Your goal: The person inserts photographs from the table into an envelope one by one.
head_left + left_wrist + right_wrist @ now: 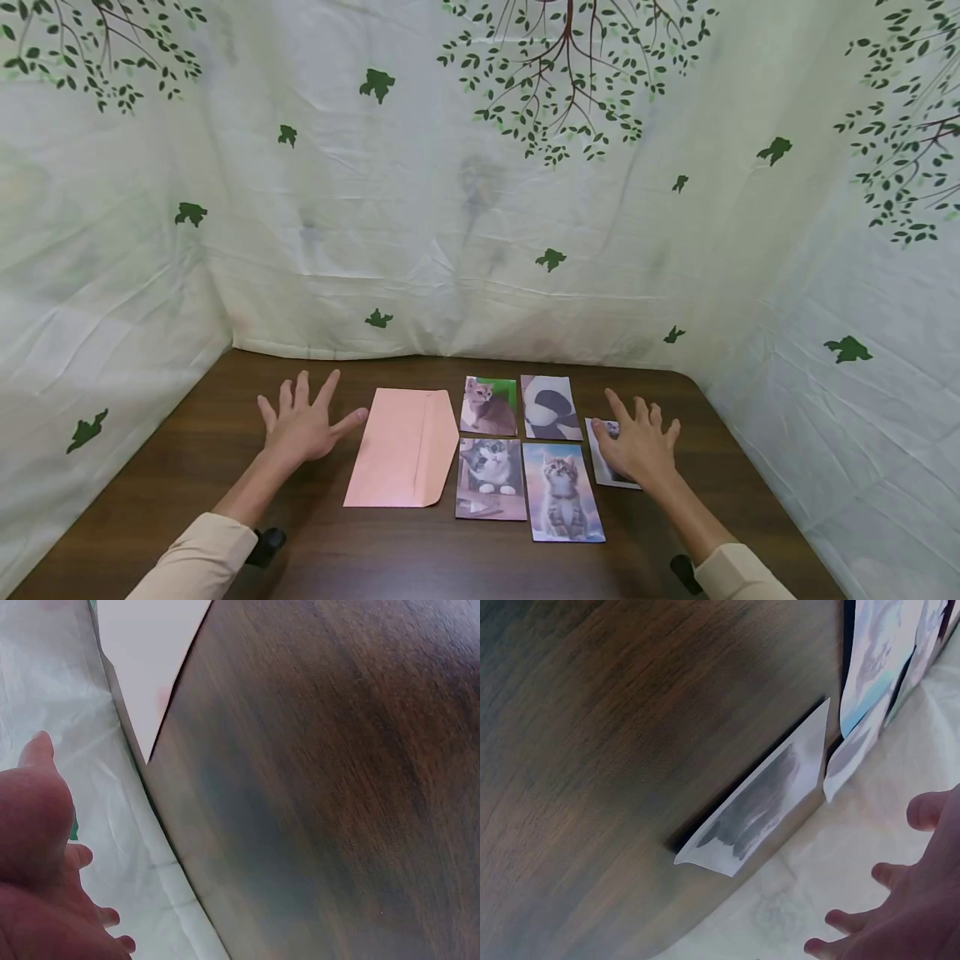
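Observation:
A pink envelope [390, 450], its pointed flap edge toward the right, lies on the brown table. My left hand [302, 425] is held left of it with fingers spread and nothing in it; the thumb tip is close to the envelope's edge. Right of the envelope lie several cat photo cards: a cat on green [489, 408], a grey and white cat [491, 479], a dark curled shape [551, 408] and a kitten on blue [564, 493]. At the far right my right hand [637, 446], fingers spread, partly hides another card [761, 799] in the head view. It holds nothing.
The dark wooden table [322, 558] is bordered by a white cloth [420, 250] printed with green leaves and branches, hanging at the back and both sides. A dark wrist device [266, 547] sits at my left sleeve, another [684, 573] at the right.

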Demonstrator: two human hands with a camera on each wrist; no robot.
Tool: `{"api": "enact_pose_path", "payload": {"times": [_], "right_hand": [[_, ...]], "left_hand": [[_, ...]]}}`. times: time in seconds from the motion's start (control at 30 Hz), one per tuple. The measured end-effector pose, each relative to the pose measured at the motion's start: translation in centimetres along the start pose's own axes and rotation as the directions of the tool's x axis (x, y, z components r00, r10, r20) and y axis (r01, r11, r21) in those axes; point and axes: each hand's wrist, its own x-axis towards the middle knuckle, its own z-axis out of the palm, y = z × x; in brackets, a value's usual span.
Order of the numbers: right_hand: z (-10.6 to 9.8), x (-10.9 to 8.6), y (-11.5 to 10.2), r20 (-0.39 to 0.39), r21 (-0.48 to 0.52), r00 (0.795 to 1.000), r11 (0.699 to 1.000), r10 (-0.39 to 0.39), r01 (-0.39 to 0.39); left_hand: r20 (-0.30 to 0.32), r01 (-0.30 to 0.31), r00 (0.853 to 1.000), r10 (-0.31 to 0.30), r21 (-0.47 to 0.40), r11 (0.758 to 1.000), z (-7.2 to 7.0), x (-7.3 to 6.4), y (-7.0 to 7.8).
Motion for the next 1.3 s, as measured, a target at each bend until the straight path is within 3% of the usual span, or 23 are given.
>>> {"api": "enact_pose_path", "payload": {"times": [0.57, 0.83, 1.07, 1.3], "right_hand": [[0.2, -0.1, 0.1, -0.005, 0.011, 1.0, 1.0, -0.011, 0.011], [0.3, -0.1, 0.2, -0.012, -0.002, 1.0, 1.0, -0.01, 0.01], [0.5, 0.1, 0.3, -0.019, -0.006, 1.0, 1.0, -0.013, 0.013], [0.5, 0.0, 0.0, -0.028, 0.002, 0.999, 1.0, -0.019, 0.019]], "left_hand": [[-0.004, -0.02, 1.0, 0.02, -0.002, 1.0, 0.4, 0.4, 0.8], [0.005, -0.039, 0.999, 0.039, -0.016, 0.999, 1.0, 0.7, 2.0], [0.026, -0.049, 0.998, 0.05, -0.042, 0.998, 2.0, 0.9, 3.9], [0.04, -0.055, 0.998, 0.058, -0.073, 0.996, 4.0, 1.4, 5.4]]}}
